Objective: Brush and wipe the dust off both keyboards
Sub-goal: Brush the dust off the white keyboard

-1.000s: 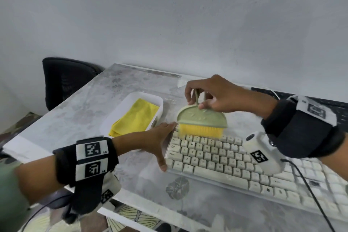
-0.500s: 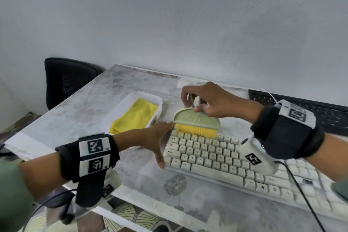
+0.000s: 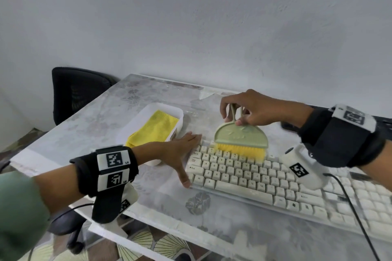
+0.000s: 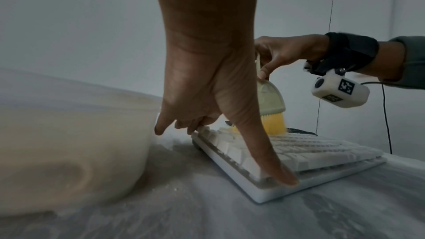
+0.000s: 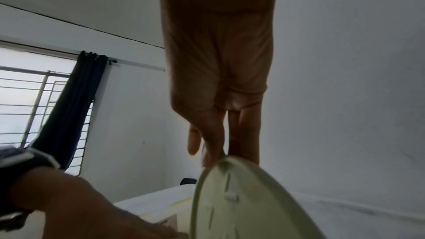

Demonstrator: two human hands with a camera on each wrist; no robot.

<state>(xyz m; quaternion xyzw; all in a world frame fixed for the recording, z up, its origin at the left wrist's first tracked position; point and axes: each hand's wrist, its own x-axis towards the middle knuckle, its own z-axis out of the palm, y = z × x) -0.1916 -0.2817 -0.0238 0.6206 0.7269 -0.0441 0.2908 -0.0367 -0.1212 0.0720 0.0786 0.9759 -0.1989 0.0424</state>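
Leftmost, a white tub (image 3: 127,133) holds a folded yellow cloth (image 3: 152,129). Just beside it, the left hand (image 3: 176,150) braces the white keyboard's (image 3: 244,176) end, fingers straight. Further right, the right hand (image 3: 250,110) pinches the green brush (image 3: 239,135), bristles on the top keys.

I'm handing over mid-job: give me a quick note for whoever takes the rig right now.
Right hand grips the brush by its handle, bristles on the top rows of the white keyboard.
Left hand lies open, bracing that keyboard's left end.
Yellow cloth sits unused in the white tray.
Left: finish brushing, wipe, then the black keyboard behind.
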